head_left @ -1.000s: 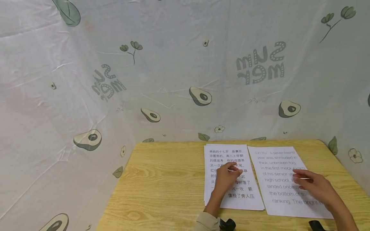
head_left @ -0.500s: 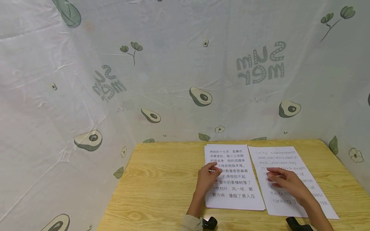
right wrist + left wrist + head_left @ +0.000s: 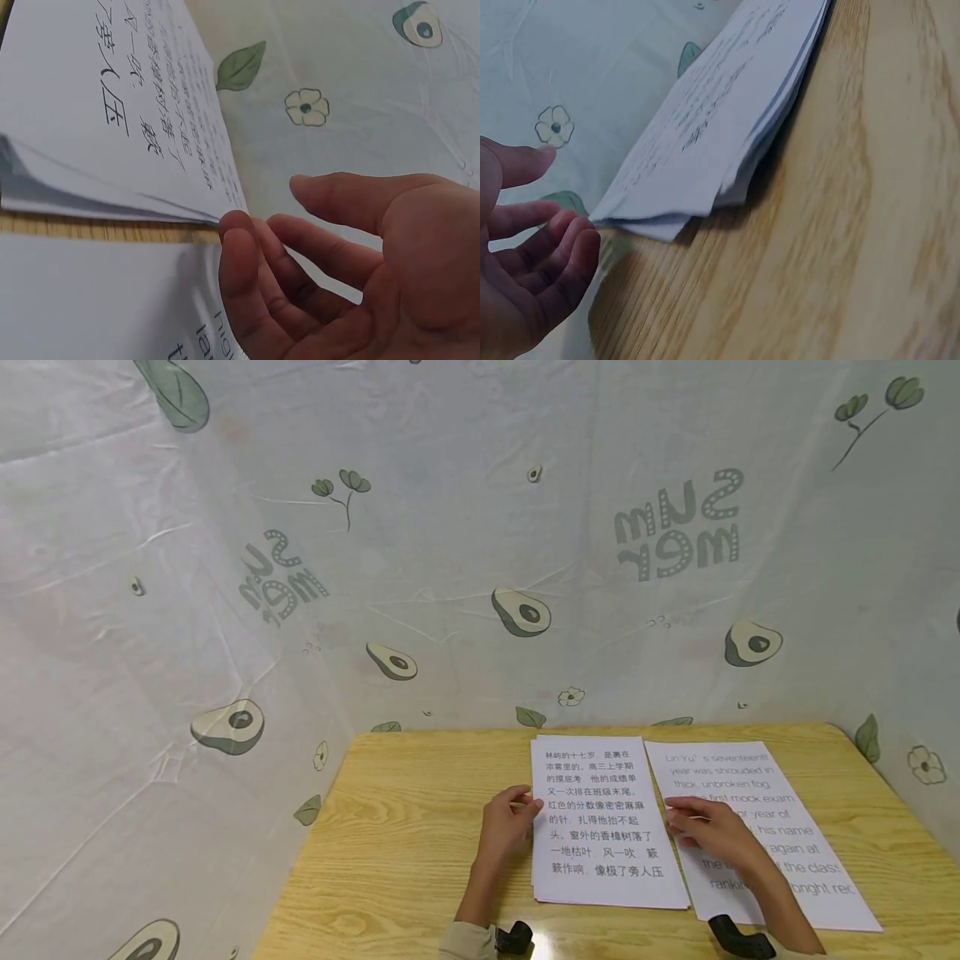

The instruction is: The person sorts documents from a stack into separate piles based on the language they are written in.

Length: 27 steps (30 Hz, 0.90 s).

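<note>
A stack of white paper (image 3: 600, 827) printed with Chinese characters lies on the table in the head view, its sheets slightly uneven at the edges. By its left edge is my left hand (image 3: 502, 831). In the left wrist view the fingertips (image 3: 581, 232) meet the edge of the stack, while the thumb stands apart. On the other side, my right hand (image 3: 712, 835) reaches over a sheet of English text (image 3: 720, 768). Its fingertips (image 3: 238, 229) are at the stack's right edge in the right wrist view, with the thumb lifted away. Neither hand pinches the paper.
The wood-grain table (image 3: 405, 827) extends to the left of the papers. Behind and beside it hangs a pale curtain (image 3: 450, 527) printed with avocados and leaves. Black wrist devices (image 3: 514, 937) sit on both wrists.
Both hands have moved left. My left hand went from above the Chinese pages to their left edge, and my right hand crossed the English sheet to the stack's right edge.
</note>
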Motion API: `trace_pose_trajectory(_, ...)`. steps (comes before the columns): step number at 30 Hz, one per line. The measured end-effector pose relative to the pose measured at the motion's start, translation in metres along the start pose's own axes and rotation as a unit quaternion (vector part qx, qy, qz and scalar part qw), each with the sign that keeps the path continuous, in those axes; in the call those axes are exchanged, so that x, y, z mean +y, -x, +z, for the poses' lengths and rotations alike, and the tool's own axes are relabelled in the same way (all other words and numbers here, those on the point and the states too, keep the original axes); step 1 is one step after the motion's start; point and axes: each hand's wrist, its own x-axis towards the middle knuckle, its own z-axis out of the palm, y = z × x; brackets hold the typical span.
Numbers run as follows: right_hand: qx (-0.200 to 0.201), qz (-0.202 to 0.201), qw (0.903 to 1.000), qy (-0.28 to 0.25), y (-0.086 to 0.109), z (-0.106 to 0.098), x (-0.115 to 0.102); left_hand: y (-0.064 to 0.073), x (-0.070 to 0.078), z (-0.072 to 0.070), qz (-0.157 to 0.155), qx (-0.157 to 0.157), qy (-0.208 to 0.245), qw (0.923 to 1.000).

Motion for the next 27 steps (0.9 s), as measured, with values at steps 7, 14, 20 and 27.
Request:
trace_pose_trajectory(7,0.027,-0.024,0.9961,0.080,-0.003,0.012,-0.008,0.003,-0.008,-0.008,0.024,0.001,-0.061,0.9979)
trace_pose_trajectory(14,0.029,-0.026,0.9931,0.110,-0.004,0.016,-0.008,0.004,-0.008,-0.007,0.047,-0.007,-0.091,0.9947)
trace_pose_trajectory(20,0.035,-0.033,0.9888,0.141,-0.007,0.021,-0.006,0.006,-0.007,-0.006,0.031,-0.022,-0.107,0.9936)
trace_pose_trajectory(27,0.038,-0.042,0.9848,0.164,-0.008,0.023,-0.007,0.006,-0.008,-0.002,0.025,-0.023,-0.134,0.9904)
